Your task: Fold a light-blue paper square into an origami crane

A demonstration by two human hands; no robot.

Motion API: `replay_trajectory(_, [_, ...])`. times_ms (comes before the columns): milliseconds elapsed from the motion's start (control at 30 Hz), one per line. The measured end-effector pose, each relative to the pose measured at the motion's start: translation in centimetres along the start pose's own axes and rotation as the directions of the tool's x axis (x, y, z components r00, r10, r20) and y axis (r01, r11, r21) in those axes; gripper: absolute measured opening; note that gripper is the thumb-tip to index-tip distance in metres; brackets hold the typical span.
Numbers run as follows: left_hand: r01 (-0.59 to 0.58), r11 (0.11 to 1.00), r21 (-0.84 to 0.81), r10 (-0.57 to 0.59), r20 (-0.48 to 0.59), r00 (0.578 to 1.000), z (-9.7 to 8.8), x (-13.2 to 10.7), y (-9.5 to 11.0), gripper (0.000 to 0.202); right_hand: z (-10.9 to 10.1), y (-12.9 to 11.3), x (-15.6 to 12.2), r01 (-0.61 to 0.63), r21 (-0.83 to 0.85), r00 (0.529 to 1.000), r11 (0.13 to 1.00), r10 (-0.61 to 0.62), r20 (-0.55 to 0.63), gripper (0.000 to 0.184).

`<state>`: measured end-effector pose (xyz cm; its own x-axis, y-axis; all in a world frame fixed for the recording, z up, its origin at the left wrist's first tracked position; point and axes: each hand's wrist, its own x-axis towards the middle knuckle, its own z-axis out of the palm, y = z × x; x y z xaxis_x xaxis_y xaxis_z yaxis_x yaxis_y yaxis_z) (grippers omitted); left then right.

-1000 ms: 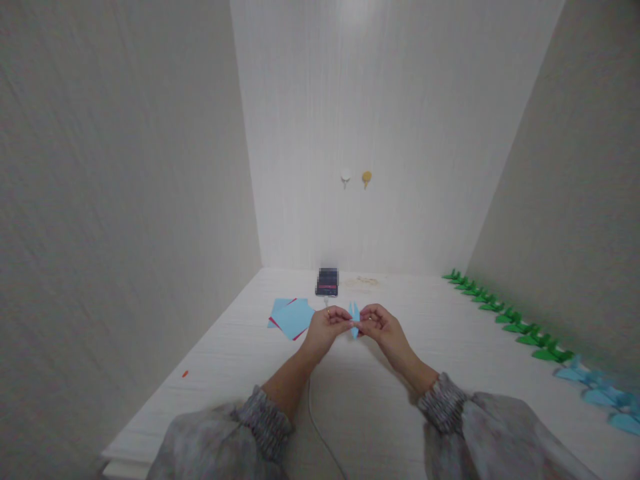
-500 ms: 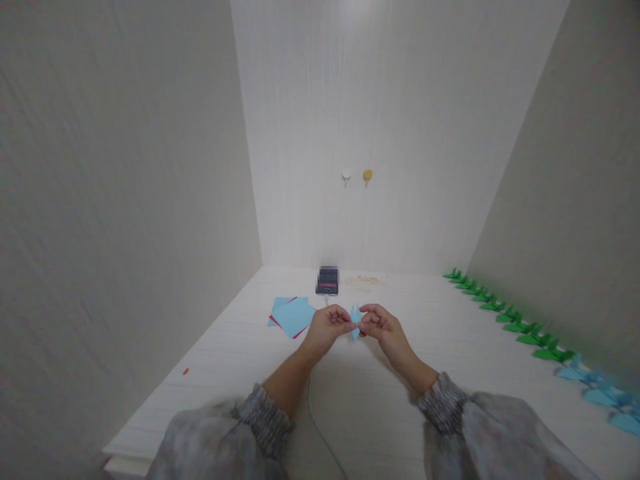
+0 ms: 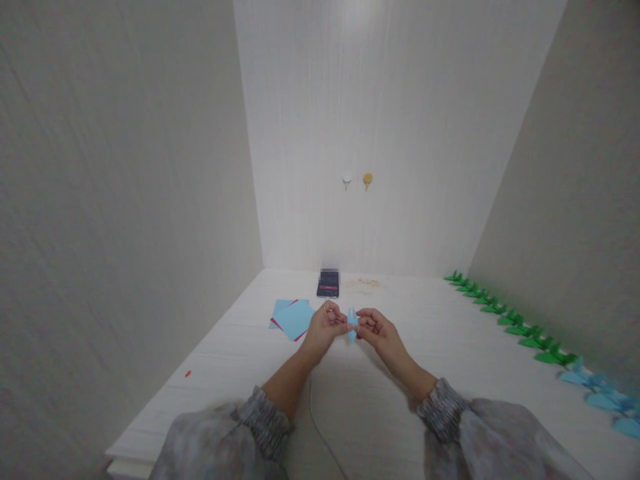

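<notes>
I hold a folded origami piece [image 3: 352, 335] of matt, light-blue paper over a smooth-looking tabletop [image 3: 377, 407] with faint wood-like streaks. Matt paper origami figures [image 3: 553, 357] line its right edge; my cloth sleeves [image 3: 205, 437] gather into rough cuffs [image 3: 265, 417].

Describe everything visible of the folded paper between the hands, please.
The folded paper is light blue and slim, with two narrow points at its upper end and a tapering lower end. The left hand and right hand pinch it above the white table, partly covering its middle; finer creases are indistinct.
</notes>
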<state>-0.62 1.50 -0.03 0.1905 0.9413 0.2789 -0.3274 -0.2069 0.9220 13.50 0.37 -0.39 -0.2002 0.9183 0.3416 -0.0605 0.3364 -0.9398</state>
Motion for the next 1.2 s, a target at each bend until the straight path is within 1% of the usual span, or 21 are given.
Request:
replay_trajectory(100, [-0.007, 1.0, 0.008, 0.007, -0.013, 1.0, 0.1, 0.2, -0.1, 0.034, -0.2, 0.3, 0.0, 0.038, -0.206, 0.999, 0.978, -0.044, -0.025, 0.016])
replay_trajectory(167, [-0.007, 1.0, 0.021, 0.007, -0.017, 1.0, 0.3, 0.3, -0.3, 0.032, -0.4, 0.3, -0.2, 0.066, -0.275, 0.996, 0.959, -0.079, -0.034, 0.016])
replay_trajectory(300, [0.044, 0.997, 0.063, -0.044, 0.004, 0.999, 0.8, 0.2, -0.4, 0.024, -0.6, 0.1, -0.4, 0.103, -0.309, 0.994, 0.945, -0.112, -0.011, 0.015])
replay_trajectory(400, [0.083, 0.994, 0.071, -0.086, 0.042, 0.995, 1.1, -0.1, 0.1, 0.022, -0.5, 0.1, -0.6, 0.109, -0.319, 0.994, 0.942, -0.112, 0.009, 0.016])
replay_trajectory(500, [0.084, 0.991, 0.103, -0.091, 0.073, 0.993, 1.1, -0.2, 0.5, 0.021, -0.5, 0.3, -0.6, 0.086, -0.33, 0.996, 0.94, -0.085, 0.017, 0.017])
replay_trajectory(633, [0.093, 0.987, 0.133, -0.102, 0.067, 0.992, 0.8, 0.0, 0.3, 0.02, -0.5, 0.6, -0.6, 0.078, -0.357, 0.997, 0.931, -0.069, 0.036, 0.016])
replay_trajectory(733, [0.101, 0.988, 0.12, -0.109, 0.064, 0.992, 0.5, 0.2, -0.1, 0.02, -0.6, 0.6, -0.5, 0.088, -0.36, 0.996, 0.929, -0.083, 0.029, 0.015])
replay_trajectory(833, [0.114, 0.988, 0.102, -0.122, 0.07, 0.99, 0.4, 0.2, -0.2, 0.021, -0.7, 0.5, -0.3, 0.065, -0.323, 0.998, 0.944, -0.062, 0.018, 0.016])
replay_trajectory(933, [0.118, 0.987, 0.106, -0.129, 0.101, 0.986, 0.5, -0.1, 0.0, 0.023, -0.6, 0.2, -0.4, 0.031, -0.242, 0.999, 0.97, -0.02, 0.048, 0.017])
replay_trajectory(1067, [0.087, 0.992, 0.094, -0.098, 0.129, 0.987, 0.7, -0.4, 0.4, 0.022, -0.3, -0.2, -0.6, -0.001, -0.167, 0.995, 0.986, 0.017, 0.094, 0.013])
replay_trajectory(1133, [0.081, 0.992, 0.095, -0.094, 0.132, 0.987, 0.9, -0.5, 0.4, 0.021, -0.1, -0.2, -0.6, -0.011, -0.147, 0.995, 0.989, 0.026, 0.097, 0.012])
replay_trajectory(1200, [0.084, 0.991, 0.106, -0.096, 0.112, 0.989, 1.0, -0.5, 0.4, 0.023, 0.0, 0.0, -0.6, -0.015, -0.143, 0.995, 0.99, 0.029, 0.097, 0.012])
